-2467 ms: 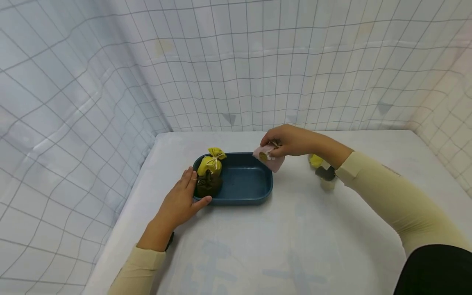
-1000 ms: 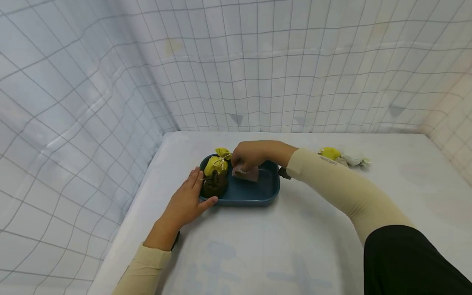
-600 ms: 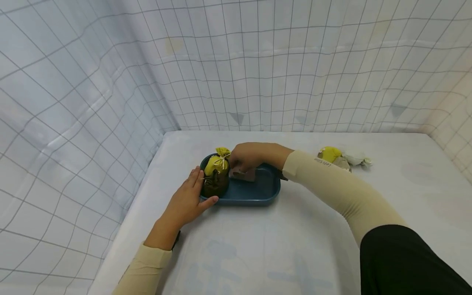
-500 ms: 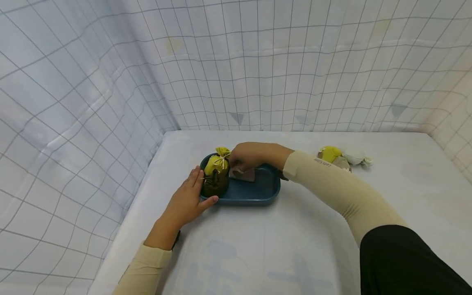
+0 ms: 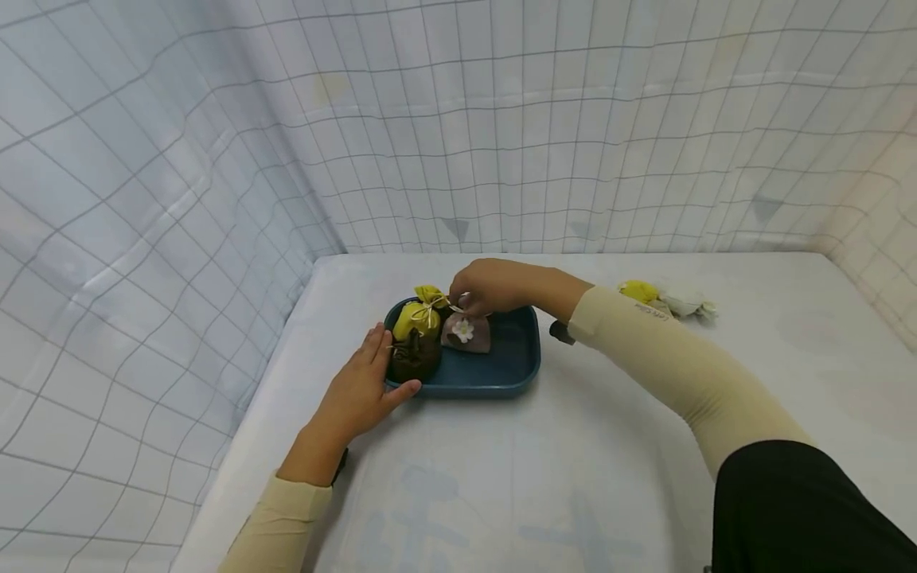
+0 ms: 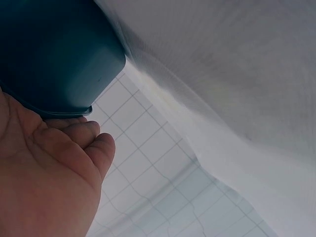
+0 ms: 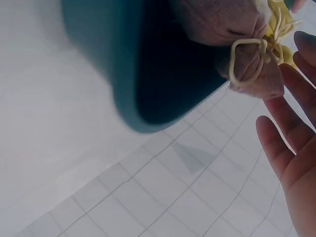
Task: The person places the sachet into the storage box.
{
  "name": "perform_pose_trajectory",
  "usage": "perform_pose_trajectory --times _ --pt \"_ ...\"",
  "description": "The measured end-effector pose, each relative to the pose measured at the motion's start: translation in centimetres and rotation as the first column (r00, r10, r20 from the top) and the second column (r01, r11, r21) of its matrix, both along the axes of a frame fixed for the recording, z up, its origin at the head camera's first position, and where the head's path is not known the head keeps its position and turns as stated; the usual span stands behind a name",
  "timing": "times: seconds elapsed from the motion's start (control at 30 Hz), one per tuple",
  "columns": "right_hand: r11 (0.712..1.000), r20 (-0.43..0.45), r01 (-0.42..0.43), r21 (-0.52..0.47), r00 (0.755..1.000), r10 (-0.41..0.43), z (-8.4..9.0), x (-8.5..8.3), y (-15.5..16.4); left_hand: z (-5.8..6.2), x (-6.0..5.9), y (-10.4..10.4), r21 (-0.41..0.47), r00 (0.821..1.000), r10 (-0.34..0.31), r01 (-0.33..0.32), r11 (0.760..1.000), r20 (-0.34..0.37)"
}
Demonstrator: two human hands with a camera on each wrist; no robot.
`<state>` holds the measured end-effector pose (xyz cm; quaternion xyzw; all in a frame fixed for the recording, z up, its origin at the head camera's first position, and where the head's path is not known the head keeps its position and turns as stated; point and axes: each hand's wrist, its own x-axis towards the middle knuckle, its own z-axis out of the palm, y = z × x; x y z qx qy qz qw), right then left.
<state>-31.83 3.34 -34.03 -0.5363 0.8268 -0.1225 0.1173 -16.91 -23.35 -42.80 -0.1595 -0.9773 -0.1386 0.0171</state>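
Left hand [image 5: 358,394] lies flat, fingers straight; right hand [image 5: 487,286] hovers with its fingers loosely spread, arm stretched forward.

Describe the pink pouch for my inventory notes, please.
The pink pouch is a small dusty-pink cloth sachet with a white flower on its front and a neck tied with pale cord. It stands upright in the blue tray, beside the yellow pouch. The right hand hovers open over its neck.

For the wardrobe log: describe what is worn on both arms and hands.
Both hands, left hand and right hand, are bare. Each arm wears a snug cream sleeve reaching the wrist; the right one carries small dark lettering. A dark wrist strap sits under each cuff.
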Motion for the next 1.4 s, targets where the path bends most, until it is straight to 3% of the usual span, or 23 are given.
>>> perform_pose_trajectory --times 0.3,0.47,0.67,1.03,1.4 --pt "0.99 0.003 0.107 -0.089 0.994 -0.107 1.0 -0.2 4.8 0.1 -0.1 0.0 -0.008 1.0 0.005 -0.005 1.0 0.01" --pt "0.964 0.035 0.233 -0.125 0.972 -0.23 1.5 -0.2 8.0 0.0 -0.2 0.0 -0.012 1.0 -0.001 0.001 1.0 0.003" --pt "0.937 0.041 0.317 -0.143 0.948 -0.315 1.6 0.4 11.5 0.0 -0.3 0.1 -0.013 1.0 -0.006 0.006 1.0 0.003" --pt "0.904 0.058 0.398 -0.157 0.918 -0.394 -0.1 2.3 16.9 0.0 -0.1 0.1 -0.014 1.0 0.002 -0.002 1.0 0.005" --pt "0.826 0.092 0.527 -0.199 0.85 -0.519 -1.3 4.2 21.7 -0.2 -0.2 0.1 -0.018 1.0 0.0 0.0 1.0 0.002"
